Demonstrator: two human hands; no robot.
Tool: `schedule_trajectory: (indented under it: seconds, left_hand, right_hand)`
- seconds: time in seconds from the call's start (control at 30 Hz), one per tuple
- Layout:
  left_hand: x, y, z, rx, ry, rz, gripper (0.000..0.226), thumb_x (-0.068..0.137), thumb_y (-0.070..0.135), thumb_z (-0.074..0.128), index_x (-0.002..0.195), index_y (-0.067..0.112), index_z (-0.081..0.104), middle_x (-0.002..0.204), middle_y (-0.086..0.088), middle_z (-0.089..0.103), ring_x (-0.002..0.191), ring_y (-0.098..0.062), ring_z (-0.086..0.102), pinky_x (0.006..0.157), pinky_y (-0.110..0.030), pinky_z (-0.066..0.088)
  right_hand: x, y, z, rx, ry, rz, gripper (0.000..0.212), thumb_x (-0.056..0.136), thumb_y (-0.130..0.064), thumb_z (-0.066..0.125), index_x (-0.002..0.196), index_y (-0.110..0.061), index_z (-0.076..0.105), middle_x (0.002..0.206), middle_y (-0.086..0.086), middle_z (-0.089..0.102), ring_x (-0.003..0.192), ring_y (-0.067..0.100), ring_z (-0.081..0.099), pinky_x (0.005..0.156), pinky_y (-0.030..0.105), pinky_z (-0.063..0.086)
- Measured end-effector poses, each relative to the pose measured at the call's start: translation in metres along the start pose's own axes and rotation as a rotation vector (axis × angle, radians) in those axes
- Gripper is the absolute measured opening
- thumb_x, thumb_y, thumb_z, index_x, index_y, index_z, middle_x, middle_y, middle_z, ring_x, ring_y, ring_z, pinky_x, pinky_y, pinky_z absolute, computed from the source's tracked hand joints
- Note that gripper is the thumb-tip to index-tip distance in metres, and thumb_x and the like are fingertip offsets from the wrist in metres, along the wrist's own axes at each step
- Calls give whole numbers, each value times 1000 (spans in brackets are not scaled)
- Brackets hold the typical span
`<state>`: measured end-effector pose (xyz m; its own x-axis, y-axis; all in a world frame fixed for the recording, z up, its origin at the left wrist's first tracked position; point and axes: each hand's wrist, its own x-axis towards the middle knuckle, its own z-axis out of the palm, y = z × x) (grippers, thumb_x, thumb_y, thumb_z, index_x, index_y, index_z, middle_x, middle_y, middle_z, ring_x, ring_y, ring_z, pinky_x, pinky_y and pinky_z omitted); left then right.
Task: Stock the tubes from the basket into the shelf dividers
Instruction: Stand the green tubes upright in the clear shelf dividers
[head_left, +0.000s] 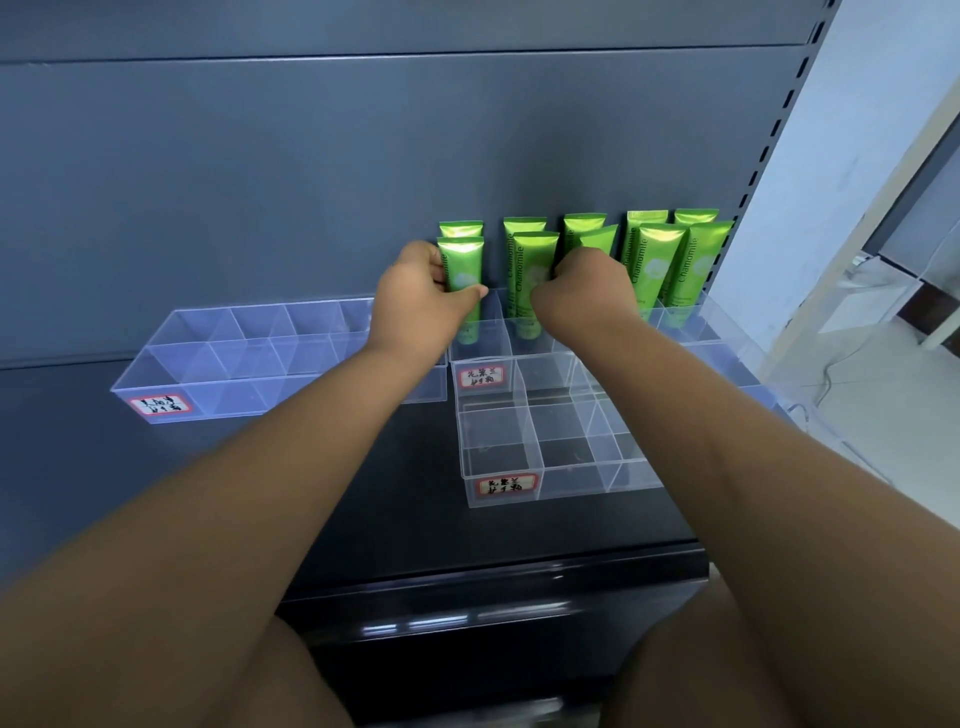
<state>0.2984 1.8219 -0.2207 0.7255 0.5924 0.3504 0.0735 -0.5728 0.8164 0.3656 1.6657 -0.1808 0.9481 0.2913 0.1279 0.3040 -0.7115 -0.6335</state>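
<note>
Several green Chamomile tubes stand upright in the back rows of a clear divider tray (480, 347) on the dark shelf. My left hand (421, 301) grips the leftmost front tube (462, 270), thumb across its front, with the tube's lower end inside a compartment. Fingers curled, my right hand (584, 288) holds a tilted tube (597, 240) in the middle of the row, next to another upright tube (535, 260). More tubes (657, 260) stand at the right. The basket is out of view.
A second clear divider tray (540, 457) with a red-bordered label sits in front, its compartments holding nothing. A third clear tray (218, 364) lies to the left. The shelf's back panel rises behind; its slotted upright (769, 150) is at the right.
</note>
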Motion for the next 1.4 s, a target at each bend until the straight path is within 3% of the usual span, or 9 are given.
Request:
schedule_trajectory:
  seconds: [0.2, 0.3, 0.5, 0.63, 0.77, 0.93, 1.1, 1.23, 1.4]
  left_hand:
    - [-16, 16, -11, 221, 60, 30, 46, 93, 42, 70, 119, 6, 55, 112, -7, 63, 106, -31, 60, 82, -39, 50]
    - [-29, 22, -20, 426, 84, 53, 50, 96, 53, 59, 113, 6, 53, 116, -15, 61, 108, -37, 55, 82, -44, 46]
    - [-52, 20, -53, 622, 118, 24, 66, 97, 65, 44, 123, 5, 53, 134, -17, 57, 129, -39, 48, 107, -49, 38]
    - [-65, 21, -88, 675, 144, 22, 72, 99, 64, 40, 143, 7, 45, 161, -13, 37, 152, -33, 26, 123, -51, 22]
    - [-106, 16, -137, 752, 190, 2, 73, 103, 63, 31, 154, 11, 35, 168, -9, 25, 157, -28, 15, 126, -49, 12]
    - [-191, -14, -213, 970, 315, -74, 78, 100, 64, 29, 153, 9, 40, 164, -11, 34, 154, -30, 25, 123, -54, 22]
    - [-288, -43, -295, 1065, 389, -286, 80, 98, 64, 24, 153, 9, 42, 163, -11, 35, 154, -32, 26, 121, -55, 23]
    - [-368, -51, -358, 1100, 505, -502, 83, 97, 64, 19, 152, 7, 43, 162, -13, 36, 152, -34, 29, 121, -54, 24]
    - [-456, -69, -404, 1144, 537, -762, 80, 99, 66, 26, 156, 10, 37, 165, -11, 30, 155, -31, 21, 125, -50, 18]
  right_hand:
    - [-28, -8, -4, -59, -82, 4, 27, 87, -17, 56, 65, -15, 41, 63, 1, 45, 57, 18, 43, 49, 24, 28]
    - [-49, -17, -2, -72, -80, -90, 31, 91, -29, 53, 66, -16, 41, 62, 1, 47, 58, 21, 46, 51, 27, 28]
    - [-81, -39, 15, -43, -23, -347, 34, 101, -45, 42, 96, -14, 57, 94, 9, 64, 90, 32, 61, 70, 37, 45]
    - [-97, -55, 19, 14, 39, -481, 39, 103, -44, 41, 123, -15, 57, 114, 7, 64, 110, 29, 58, 82, 39, 48]
    - [-122, -77, 27, -5, 32, -589, 47, 105, -42, 40, 143, -15, 48, 138, 7, 56, 132, 25, 47, 100, 38, 42]
    - [-183, -120, 55, 16, -131, -749, 52, 105, -46, 39, 147, -15, 43, 150, 5, 48, 144, 22, 36, 113, 35, 32]
    - [-283, -189, 91, 53, -346, -1018, 55, 106, -44, 37, 153, -15, 36, 161, 4, 36, 153, 22, 21, 122, 35, 20]
    - [-372, -240, 137, 109, -461, -1213, 53, 104, -39, 42, 149, -12, 42, 155, 9, 44, 149, 28, 30, 121, 42, 26]
    - [-457, -254, 199, 142, -702, -1183, 43, 102, -38, 44, 135, -11, 52, 139, 12, 56, 133, 34, 47, 108, 47, 39]
